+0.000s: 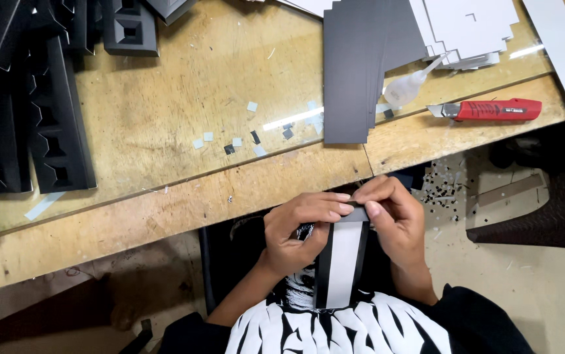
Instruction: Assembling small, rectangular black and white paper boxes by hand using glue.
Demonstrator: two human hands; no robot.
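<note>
Both hands work at the top end of a long card strip (344, 262), white down its middle with black folded edges, held upright over the person's lap just below the near edge of the wooden surface (164, 210). The left hand (299, 229) wraps the strip's upper left side, its grip pressed together with thumb and fingertips pinching the dark top edge. The right hand (394, 219) meets it from the other side, its grip likewise closed on the same top edge, fingertips touching those of the left hand. The strip's lower end rests against the black-and-white patterned shirt (335, 328).

On the surface, well apart from the hands, a stack of dark grey card sheets (351, 72) lies fanned near the middle. Just beside it to the right sits a small clear glue bottle (408, 85) with its nozzle tilted up and to the right, and beyond that a red utility knife (492, 109) lies flat. White cut card pieces (469, 29) are piled at the far right. Small grey and black paper offcuts (246, 141) are scattered across the middle of the surface. At the left edge, folded black card inserts (56, 124) with square cut-outs are stacked in rows. A dark wicker chair (544, 210) stands on the floor to the right.
</note>
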